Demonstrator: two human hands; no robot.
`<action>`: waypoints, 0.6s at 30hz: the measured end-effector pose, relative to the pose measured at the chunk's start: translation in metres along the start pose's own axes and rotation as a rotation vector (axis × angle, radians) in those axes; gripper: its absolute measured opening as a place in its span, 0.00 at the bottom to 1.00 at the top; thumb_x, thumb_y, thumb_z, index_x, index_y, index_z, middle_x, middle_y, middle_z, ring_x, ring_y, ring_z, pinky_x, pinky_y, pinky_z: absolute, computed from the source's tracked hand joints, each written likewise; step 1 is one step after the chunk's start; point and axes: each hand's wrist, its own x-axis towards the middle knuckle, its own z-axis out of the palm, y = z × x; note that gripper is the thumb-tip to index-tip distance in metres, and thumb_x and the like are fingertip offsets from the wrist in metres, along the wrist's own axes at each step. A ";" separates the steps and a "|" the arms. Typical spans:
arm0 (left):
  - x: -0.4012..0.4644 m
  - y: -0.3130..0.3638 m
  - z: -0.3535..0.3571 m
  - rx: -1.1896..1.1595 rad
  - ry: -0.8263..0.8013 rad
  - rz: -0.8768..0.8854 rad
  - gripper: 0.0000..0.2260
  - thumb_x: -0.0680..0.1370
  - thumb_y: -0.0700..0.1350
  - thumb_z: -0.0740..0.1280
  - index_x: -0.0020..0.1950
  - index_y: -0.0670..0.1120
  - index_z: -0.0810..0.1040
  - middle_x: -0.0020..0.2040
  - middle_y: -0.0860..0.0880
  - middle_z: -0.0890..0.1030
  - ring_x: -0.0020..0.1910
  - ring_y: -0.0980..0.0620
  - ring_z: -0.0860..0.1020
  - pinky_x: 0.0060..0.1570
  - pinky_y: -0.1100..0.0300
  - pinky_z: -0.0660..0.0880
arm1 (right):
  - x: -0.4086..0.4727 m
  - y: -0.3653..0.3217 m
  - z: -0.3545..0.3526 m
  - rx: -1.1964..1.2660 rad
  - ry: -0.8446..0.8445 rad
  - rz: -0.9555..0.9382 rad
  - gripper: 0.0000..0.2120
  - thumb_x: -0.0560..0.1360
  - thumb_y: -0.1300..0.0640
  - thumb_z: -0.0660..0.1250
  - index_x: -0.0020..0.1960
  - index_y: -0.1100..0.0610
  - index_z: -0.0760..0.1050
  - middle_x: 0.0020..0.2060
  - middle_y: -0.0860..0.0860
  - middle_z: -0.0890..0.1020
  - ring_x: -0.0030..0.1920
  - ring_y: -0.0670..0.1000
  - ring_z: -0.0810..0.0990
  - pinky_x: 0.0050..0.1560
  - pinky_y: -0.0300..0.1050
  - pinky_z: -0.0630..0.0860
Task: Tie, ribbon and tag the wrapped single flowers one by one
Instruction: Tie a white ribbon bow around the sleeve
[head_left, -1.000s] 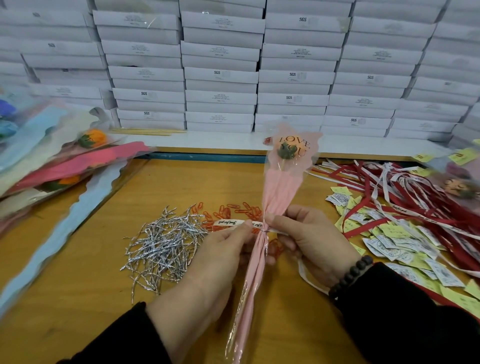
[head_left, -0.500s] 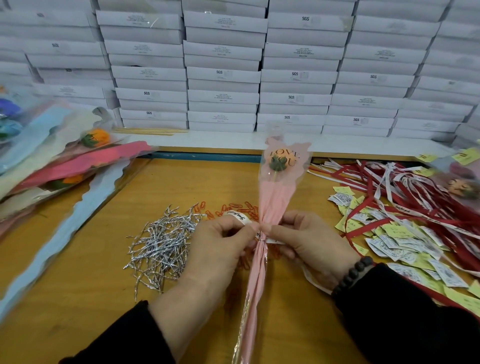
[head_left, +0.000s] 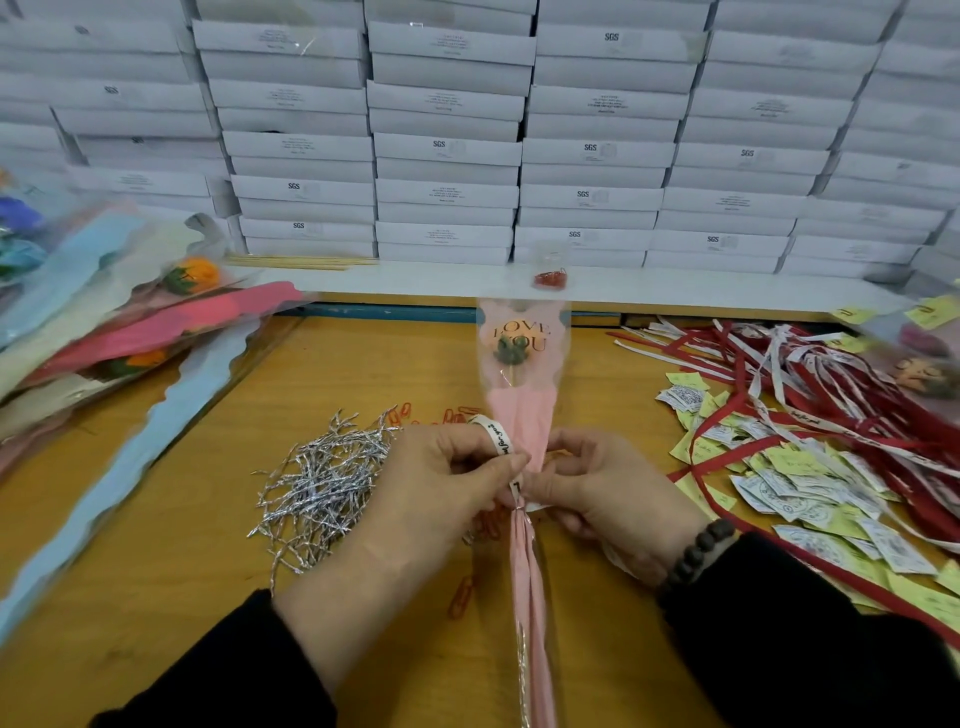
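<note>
- Wrapped single flower (head_left: 521, 384): pink sleeve, "LOVE YOU" print, upright at frame centre over tabletop (head_left: 156, 597), neck pinched between both hands.
- Change vs 1 s ago: hands closer together at neck; white printed ribbon (head_left: 497, 435), flat out to the left before, now looped up over left hand (head_left: 441, 499). Flower sits a bit lower + closer.
- Left fingers (head_left: 511, 462) clenched on ribbon at neck; right hand (head_left: 608, 499) fingers pinching wrap + ribbon on other side. Both grasping, none released.
- Meaning, prob: ribbon step mid-way, bow/knot forming; tie likely done already (thin glint at neck, can't confirm). Tag not yet on.
- Tabletop: orange wood. Silver twist ties (head_left: 322, 488) left of hands, orange paper clips (head_left: 462, 597) around hands, red + white ribbons (head_left: 831, 395) and yellow/white tags (head_left: 810, 483) at right.
- More wrapped flowers (head_left: 130, 322) piled far left, overhanging the edge.
- Room: wall of stacked white boxes (head_left: 519, 130) behind, some marked SGS; white ledge w/ wooden sticks (head_left: 301, 261).
</note>
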 end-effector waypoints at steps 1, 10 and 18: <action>0.000 -0.001 0.000 0.011 0.003 0.004 0.07 0.72 0.36 0.71 0.34 0.34 0.80 0.25 0.46 0.79 0.24 0.58 0.74 0.28 0.67 0.71 | 0.000 0.000 0.000 0.000 0.002 0.010 0.13 0.71 0.64 0.70 0.54 0.61 0.74 0.33 0.57 0.79 0.19 0.43 0.66 0.18 0.33 0.60; -0.001 -0.006 0.000 0.118 -0.056 0.019 0.08 0.73 0.34 0.69 0.34 0.34 0.77 0.25 0.44 0.75 0.24 0.55 0.72 0.27 0.65 0.69 | -0.004 0.000 0.008 -0.081 -0.072 0.059 0.05 0.76 0.63 0.64 0.52 0.62 0.73 0.28 0.53 0.80 0.19 0.45 0.70 0.19 0.35 0.64; -0.002 -0.010 -0.001 0.273 -0.176 -0.042 0.15 0.75 0.36 0.68 0.28 0.47 0.74 0.24 0.52 0.74 0.25 0.57 0.71 0.29 0.67 0.67 | -0.007 -0.002 0.015 -0.103 -0.096 0.099 0.12 0.75 0.74 0.55 0.57 0.67 0.69 0.30 0.58 0.79 0.23 0.49 0.75 0.23 0.37 0.73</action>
